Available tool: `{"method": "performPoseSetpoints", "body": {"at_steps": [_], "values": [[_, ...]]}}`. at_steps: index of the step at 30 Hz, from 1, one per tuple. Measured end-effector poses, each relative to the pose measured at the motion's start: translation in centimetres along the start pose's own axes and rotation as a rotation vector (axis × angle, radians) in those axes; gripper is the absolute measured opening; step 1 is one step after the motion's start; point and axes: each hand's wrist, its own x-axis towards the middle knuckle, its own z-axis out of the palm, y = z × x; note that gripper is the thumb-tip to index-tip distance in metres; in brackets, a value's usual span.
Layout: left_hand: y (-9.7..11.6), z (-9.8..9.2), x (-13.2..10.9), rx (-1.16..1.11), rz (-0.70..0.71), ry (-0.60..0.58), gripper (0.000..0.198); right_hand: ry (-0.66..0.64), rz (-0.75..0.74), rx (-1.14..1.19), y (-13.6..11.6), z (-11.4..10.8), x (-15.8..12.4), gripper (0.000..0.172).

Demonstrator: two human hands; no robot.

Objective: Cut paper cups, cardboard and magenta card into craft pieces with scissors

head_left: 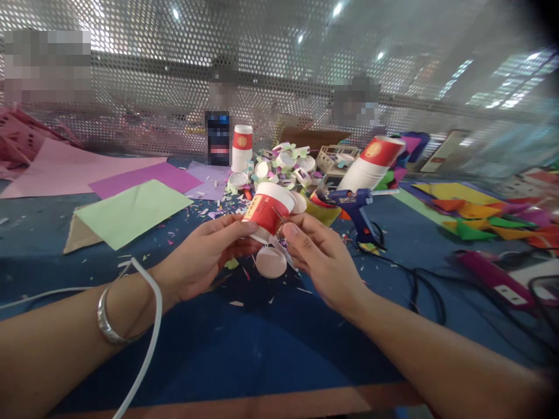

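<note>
My left hand [205, 256] is closed around a red and white paper cup [267, 213], tilted with its rim toward the far side. My right hand [321, 262] is closed beside the cup and seems to hold small scissors against the cup's lower edge; the tool is mostly hidden. A cut white disc [271, 263] hangs just below the cup between both hands. A silver bangle sits on my left wrist, and a white cable crosses that forearm.
A blue glue gun [354, 205] stands right of the cup with black cords trailing right. A tilted stack of paper cups [371, 163], an upright cup [242, 145], cut cup pieces, coloured paper sheets [131, 212] and scraps cover the blue table [244, 343]. People sit behind a perforated screen.
</note>
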Motion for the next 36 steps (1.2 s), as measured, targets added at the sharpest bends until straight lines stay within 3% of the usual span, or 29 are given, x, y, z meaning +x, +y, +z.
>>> {"method": "performPoseSetpoints", "body": {"at_steps": [9, 22, 30, 36], "values": [[-0.22, 0.05, 0.16, -0.037, 0.184, 0.082, 0.005, -0.164, 0.058, 0.004, -0.01, 0.14, -0.12, 0.034], [-0.29, -0.02, -0.09, 0.144, 0.269, 0.038, 0.037, -0.215, 0.151, 0.204, -0.39, 0.78, -0.43, 0.035], [-0.38, -0.6, 0.02, 0.356, 0.355, 0.131, 0.058, -0.202, 0.187, 0.225, -0.48, 0.85, -0.64, 0.034], [-0.09, -0.51, 0.05, 0.461, 0.375, 0.22, 0.053, -0.206, 0.216, 0.249, -0.51, 0.92, -0.65, 0.032]]}}
